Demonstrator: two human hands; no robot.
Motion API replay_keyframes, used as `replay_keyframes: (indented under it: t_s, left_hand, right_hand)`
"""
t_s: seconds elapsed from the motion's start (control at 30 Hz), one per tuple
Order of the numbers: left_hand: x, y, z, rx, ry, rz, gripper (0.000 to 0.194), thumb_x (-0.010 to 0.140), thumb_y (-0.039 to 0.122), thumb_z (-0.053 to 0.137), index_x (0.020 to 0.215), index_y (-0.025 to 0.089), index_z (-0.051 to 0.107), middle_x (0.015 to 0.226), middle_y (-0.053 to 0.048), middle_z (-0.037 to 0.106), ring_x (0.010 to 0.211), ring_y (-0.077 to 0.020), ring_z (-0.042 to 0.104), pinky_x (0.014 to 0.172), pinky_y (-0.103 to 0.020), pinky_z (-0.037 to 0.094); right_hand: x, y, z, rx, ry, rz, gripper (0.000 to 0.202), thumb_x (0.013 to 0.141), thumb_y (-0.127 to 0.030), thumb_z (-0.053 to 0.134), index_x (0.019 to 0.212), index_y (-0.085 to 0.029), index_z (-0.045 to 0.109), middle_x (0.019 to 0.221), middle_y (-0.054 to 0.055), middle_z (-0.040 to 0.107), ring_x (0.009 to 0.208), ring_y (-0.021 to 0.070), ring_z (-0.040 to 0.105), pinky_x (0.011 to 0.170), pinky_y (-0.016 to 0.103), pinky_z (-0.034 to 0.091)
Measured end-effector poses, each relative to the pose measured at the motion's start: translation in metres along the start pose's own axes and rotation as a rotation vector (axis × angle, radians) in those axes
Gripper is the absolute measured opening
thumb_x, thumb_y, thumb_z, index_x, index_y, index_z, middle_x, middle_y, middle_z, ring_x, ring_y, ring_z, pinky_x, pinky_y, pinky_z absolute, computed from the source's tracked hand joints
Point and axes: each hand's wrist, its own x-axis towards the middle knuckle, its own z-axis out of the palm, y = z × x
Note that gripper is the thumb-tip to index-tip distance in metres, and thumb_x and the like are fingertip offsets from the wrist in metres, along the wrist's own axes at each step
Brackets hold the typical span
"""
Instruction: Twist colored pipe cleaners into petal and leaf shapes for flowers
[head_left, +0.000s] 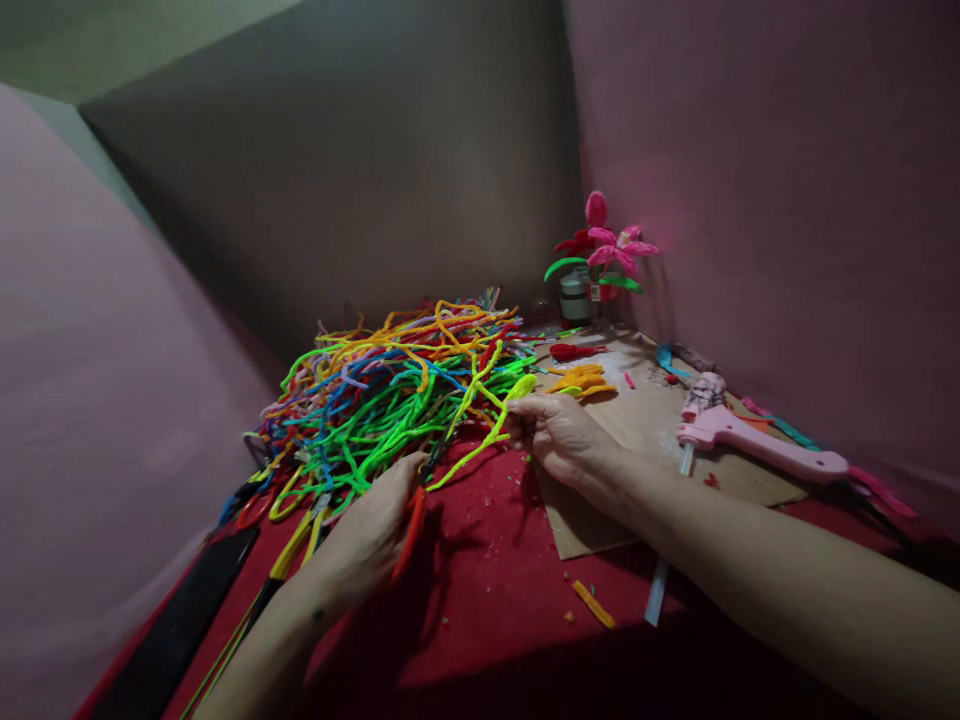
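My left hand (390, 520) is closed round the red-orange handles (411, 535) of scissors, whose dark blades point up toward a yellow-green pipe cleaner piece. My right hand (551, 430) pinches this yellow-green pipe cleaner (484, 445) near its looped, leaf-like end. Its long strands reach left and down toward the scissors. Behind both hands lies a large heap of coloured pipe cleaners (390, 410), mostly green, orange and blue. Whether the blades touch the strand is too small to tell.
A pink glue gun (757, 443) with a clear glue stick lies on cardboard (592, 525) at the right. Orange petals (581, 382) and a red piece (574, 352) are beyond my right hand. Pink flowers (619, 250) stand at the back. A black flat object (180, 620) is front left.
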Motion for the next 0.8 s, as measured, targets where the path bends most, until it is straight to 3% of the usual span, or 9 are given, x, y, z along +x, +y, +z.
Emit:
replay_keyframes:
  t_s: [0.13, 0.43, 0.6, 0.8]
  left_hand:
    - [0.011, 0.011, 0.003, -0.03, -0.007, 0.115, 0.042, 0.086, 0.024, 0.032, 0.126, 0.015, 0.036, 0.127, -0.016, 0.047, 0.117, -0.0224, 0.045, 0.099, -0.039, 0.034]
    - [0.028, 0.029, 0.007, -0.092, 0.061, 0.15, 0.039, 0.082, 0.02, 0.036, 0.121, 0.017, 0.044, 0.119, -0.014, 0.055, 0.109, -0.0246, 0.051, 0.093, -0.038, 0.039]
    - [0.032, 0.033, 0.004, 0.029, 0.006, 0.115, 0.038, 0.081, 0.017, 0.038, 0.119, 0.019, 0.043, 0.107, -0.013, 0.061, 0.094, -0.0236, 0.059, 0.08, -0.034, 0.045]
    - [0.038, 0.03, 0.017, 0.293, 0.024, 0.071, 0.032, 0.081, 0.009, 0.03, 0.109, 0.015, 0.045, 0.088, -0.01, 0.064, 0.075, -0.0217, 0.062, 0.064, -0.03, 0.044]
  right_hand:
    - [-0.005, -0.004, 0.002, 0.046, -0.072, 0.079, 0.006, 0.057, -0.01, 0.058, 0.053, -0.013, 0.055, 0.046, -0.001, 0.054, 0.042, 0.0078, 0.045, 0.044, 0.022, 0.033]
    - [-0.009, -0.003, 0.004, 0.097, -0.115, 0.162, 0.011, 0.057, -0.003, 0.055, 0.058, -0.013, 0.053, 0.051, 0.0, 0.057, 0.046, 0.0099, 0.049, 0.048, 0.023, 0.037]
    - [-0.01, -0.003, 0.005, 0.054, -0.133, 0.167, 0.009, 0.057, -0.004, 0.056, 0.059, -0.012, 0.054, 0.051, 0.0, 0.056, 0.046, 0.0093, 0.049, 0.048, 0.023, 0.036]
    - [-0.011, -0.002, 0.003, -0.049, -0.182, 0.173, 0.007, 0.058, -0.005, 0.055, 0.059, -0.012, 0.054, 0.045, -0.001, 0.053, 0.04, 0.0091, 0.045, 0.043, 0.023, 0.031]
